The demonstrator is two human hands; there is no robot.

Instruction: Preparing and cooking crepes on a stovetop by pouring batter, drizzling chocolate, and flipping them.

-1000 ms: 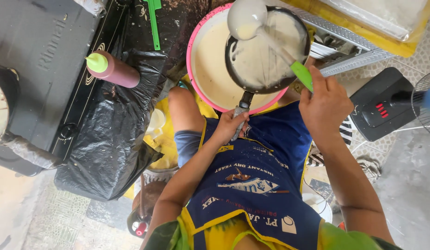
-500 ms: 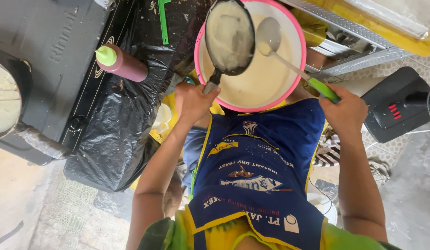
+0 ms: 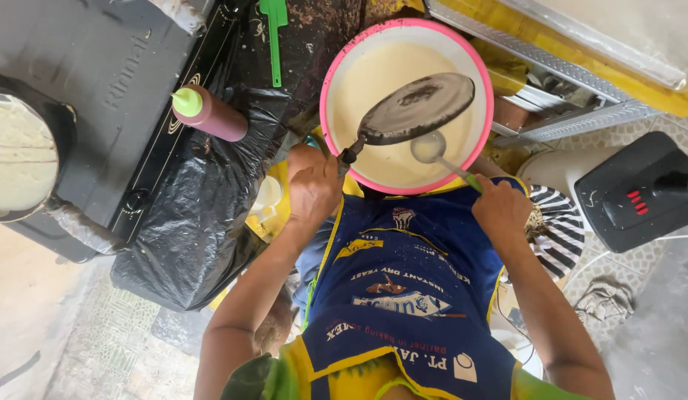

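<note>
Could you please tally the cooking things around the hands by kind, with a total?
Pans: 2, one tilted over the batter in the left hand at, one on the stove
Ladles: 1, in the right hand at
Batter bowls: 1
Squeeze bottles: 1
Green spatulas: 1
Total: 6

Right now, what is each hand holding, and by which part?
Left hand grips the pan by its handle; right hand holds the ladle by its green handle end.
</note>
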